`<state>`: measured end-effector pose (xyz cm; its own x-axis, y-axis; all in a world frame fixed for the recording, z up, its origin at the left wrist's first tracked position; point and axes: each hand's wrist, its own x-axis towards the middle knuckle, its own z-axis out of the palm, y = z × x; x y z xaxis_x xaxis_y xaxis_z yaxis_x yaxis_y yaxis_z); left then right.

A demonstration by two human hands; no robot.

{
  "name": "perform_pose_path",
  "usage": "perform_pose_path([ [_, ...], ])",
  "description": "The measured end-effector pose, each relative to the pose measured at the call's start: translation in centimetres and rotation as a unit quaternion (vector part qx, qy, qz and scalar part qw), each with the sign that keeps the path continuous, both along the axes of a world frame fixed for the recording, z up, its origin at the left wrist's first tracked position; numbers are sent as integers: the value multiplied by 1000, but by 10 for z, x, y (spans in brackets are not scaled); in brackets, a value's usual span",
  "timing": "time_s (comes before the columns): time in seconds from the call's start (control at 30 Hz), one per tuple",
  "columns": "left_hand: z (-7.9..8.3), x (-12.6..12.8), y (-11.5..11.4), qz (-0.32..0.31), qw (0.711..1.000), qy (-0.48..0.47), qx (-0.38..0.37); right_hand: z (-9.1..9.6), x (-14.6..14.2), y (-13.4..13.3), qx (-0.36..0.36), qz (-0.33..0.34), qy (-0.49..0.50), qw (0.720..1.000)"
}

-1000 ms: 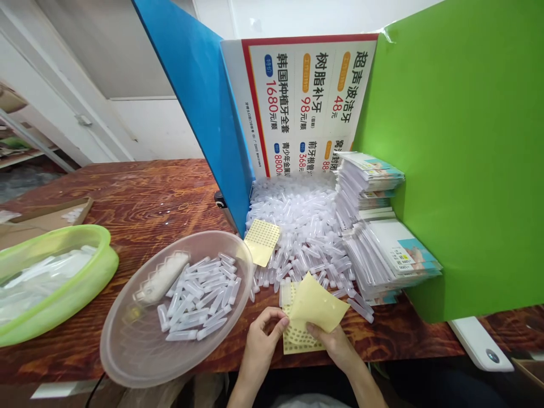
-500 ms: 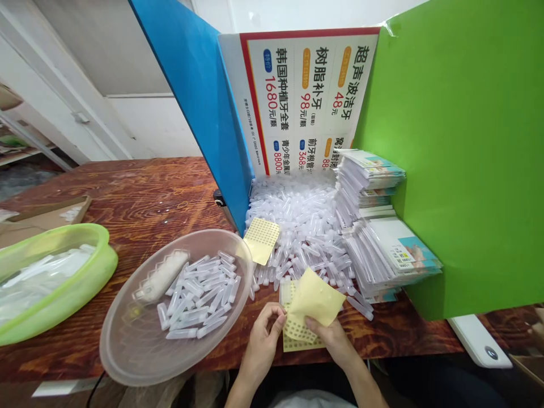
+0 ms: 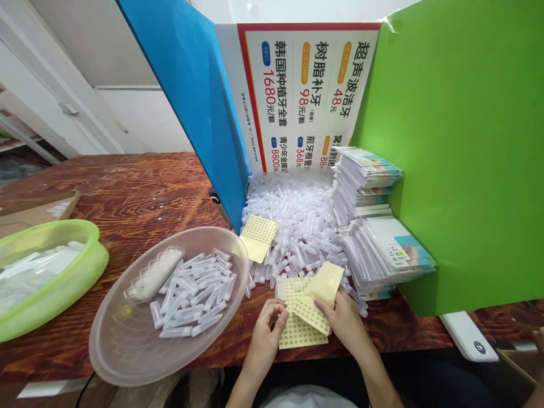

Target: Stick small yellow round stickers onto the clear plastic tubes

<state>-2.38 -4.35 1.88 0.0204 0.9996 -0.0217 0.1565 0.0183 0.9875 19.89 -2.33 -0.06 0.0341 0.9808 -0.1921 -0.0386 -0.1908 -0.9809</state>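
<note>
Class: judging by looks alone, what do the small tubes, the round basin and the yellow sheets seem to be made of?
Tubes: probably clear plastic, translucent with a slight sheen.
Basin: thin frosted plastic; the table grain shows through its wall.
Yellow sheets: likely matte paper sticker sheets, dotted in a grid; one bends in the right hand.

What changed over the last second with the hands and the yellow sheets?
The right hand has lowered the loose yellow sheet from its raised position down onto the sticker sheet on the table. The left hand stays pinching at that sheet's left edge. The clear bowl of tubes and the tube pile are unchanged.
</note>
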Motion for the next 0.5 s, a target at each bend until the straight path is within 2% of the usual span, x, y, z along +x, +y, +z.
perform_pose_path([
  [0.13,-1,14,-9,-28,998,46,10,-16,-19,0,73,-97,-79,989],
  [0.23,0,22,-18,-80,994,61,39,-20,-30,3,130,-166,-199,957],
  [0.37,-4,25,-24,-168,981,71,69,-7,-26,11,182,-185,-306,916],
  [0.5,-9,24,-25,-176,976,93,84,16,-13,5,190,-205,-384,880],
])
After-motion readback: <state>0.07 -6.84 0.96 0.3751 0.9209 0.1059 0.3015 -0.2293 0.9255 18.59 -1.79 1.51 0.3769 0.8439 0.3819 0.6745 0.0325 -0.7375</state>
